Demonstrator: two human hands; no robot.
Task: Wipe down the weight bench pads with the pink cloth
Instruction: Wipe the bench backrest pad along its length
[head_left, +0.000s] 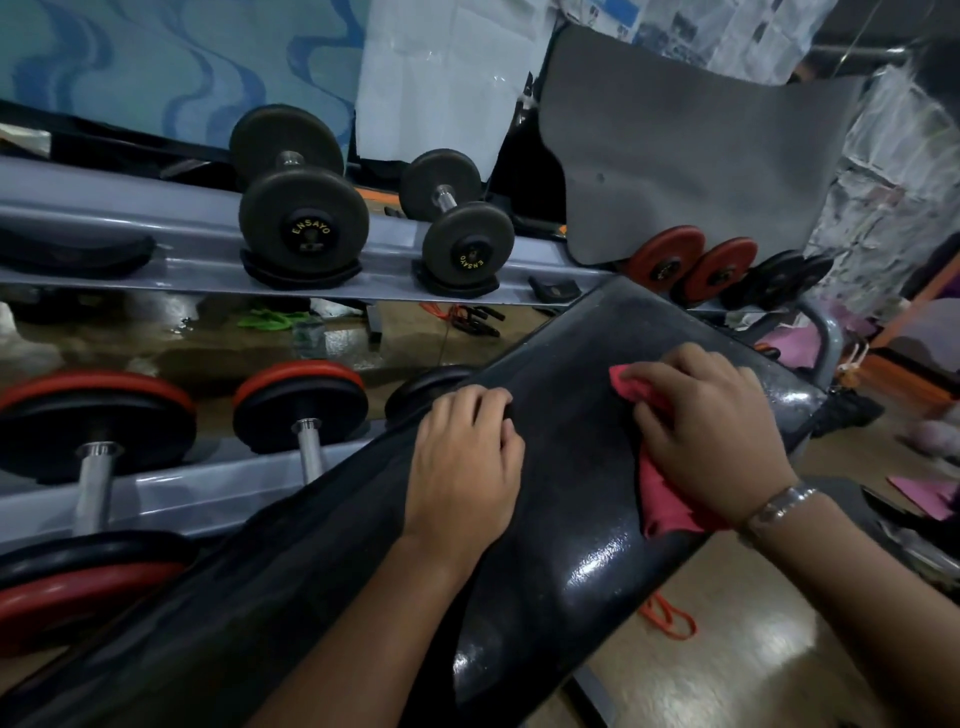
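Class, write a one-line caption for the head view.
Right hand holds a pink cloth on the bench pad; left hand grips its edge.

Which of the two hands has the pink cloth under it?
The right hand, the one with the wristwatch, holds the pink cloth against the bench pad. The left hand grips the pad's far edge and has no cloth.
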